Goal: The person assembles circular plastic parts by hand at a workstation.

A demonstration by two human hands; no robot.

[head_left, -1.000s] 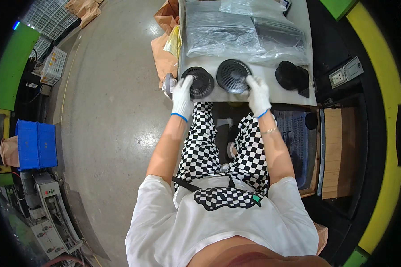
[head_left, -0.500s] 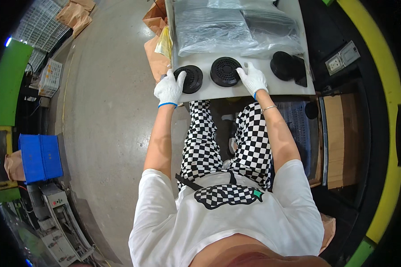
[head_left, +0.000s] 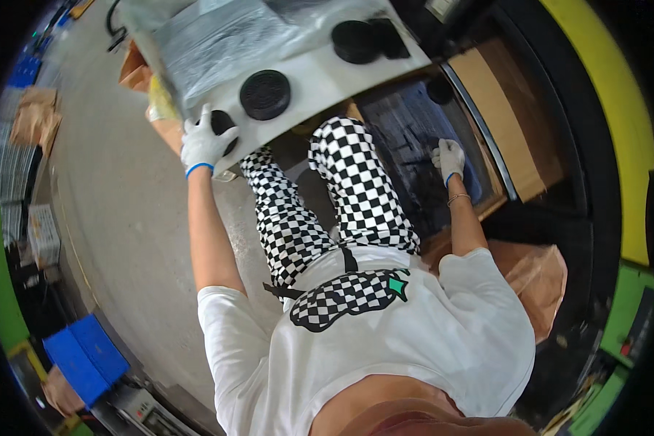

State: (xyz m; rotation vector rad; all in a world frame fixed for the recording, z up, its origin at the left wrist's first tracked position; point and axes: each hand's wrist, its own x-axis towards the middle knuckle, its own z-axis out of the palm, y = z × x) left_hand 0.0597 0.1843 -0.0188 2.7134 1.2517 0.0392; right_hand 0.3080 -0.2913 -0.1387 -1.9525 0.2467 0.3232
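Observation:
My left hand (head_left: 205,145), in a white glove with a blue cuff, lies over the left part of a black round part (head_left: 224,129) at the table's front left corner. Its thumb and forefinger are spread apart across that part. To the right on the same white table (head_left: 298,120) sits a second black round part (head_left: 265,94), untouched. My right hand (head_left: 449,158), gloved too, is over the dark, film-lined box (head_left: 407,138) beside the table. Its fingers are curled in; whether anything is between them is hidden.
Clear plastic bags (head_left: 221,43) cover the back of the table. Another black round part (head_left: 354,41) stands near its right end, against a black flat piece. One more black disc (head_left: 439,90) lies in the box. Brown paper (head_left: 538,276) is beside me; a blue crate (head_left: 87,356) stands left.
My right hand has left the middle round part and swung right, over the box, its fingers now curled. My left hand stays at the left round part. The whole view has turned.

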